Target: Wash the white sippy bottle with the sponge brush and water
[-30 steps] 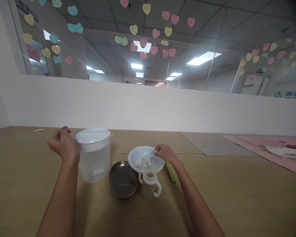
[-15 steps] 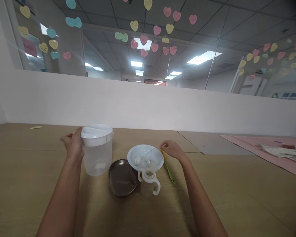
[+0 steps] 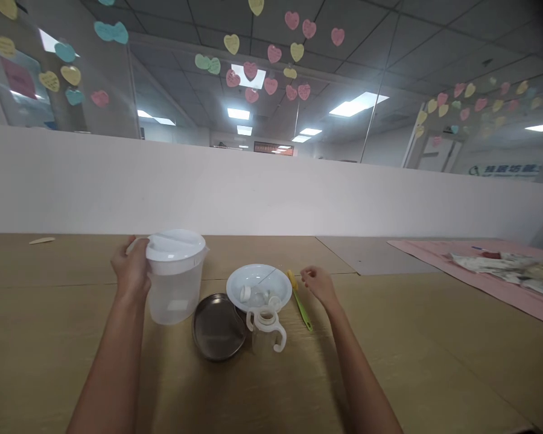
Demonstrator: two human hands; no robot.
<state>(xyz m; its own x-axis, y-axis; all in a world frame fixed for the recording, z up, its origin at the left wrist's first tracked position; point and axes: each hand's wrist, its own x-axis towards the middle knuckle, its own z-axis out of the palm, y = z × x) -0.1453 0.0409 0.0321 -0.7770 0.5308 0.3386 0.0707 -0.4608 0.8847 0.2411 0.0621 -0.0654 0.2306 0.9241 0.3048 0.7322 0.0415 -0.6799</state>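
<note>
My left hand point(image 3: 131, 268) is closed at the left side of a lidded, translucent plastic pitcher point(image 3: 175, 292), apparently round its handle, which the fingers hide. The pitcher stands upright. My right hand point(image 3: 319, 283) hovers to the right of a brush point(image 3: 301, 307) with a yellow head and green handle, not touching it. Its fingers are loosely bent and slightly apart, holding nothing visible. Between the hands, a white bowl point(image 3: 235, 278) contains clear bottle parts and a thin stick-like piece. In front stand a two-handled baby bottle point(image 3: 266, 331) without its top and a kidney-shaped metal tray point(image 3: 218, 328).
At the right, a pink cloth point(image 3: 416, 250) bears a crumpled patterned cloth point(image 3: 489, 265) and a pen-like item. A flat pale piece point(image 3: 42, 241) lies at the far left. A white wall point(image 3: 253, 193) with glass above it rises behind the table.
My right hand has drawn away from the bowl's rim and the thin piece, moving right past the brush head. My left hand stays at the pitcher. The whole view has shifted slightly.
</note>
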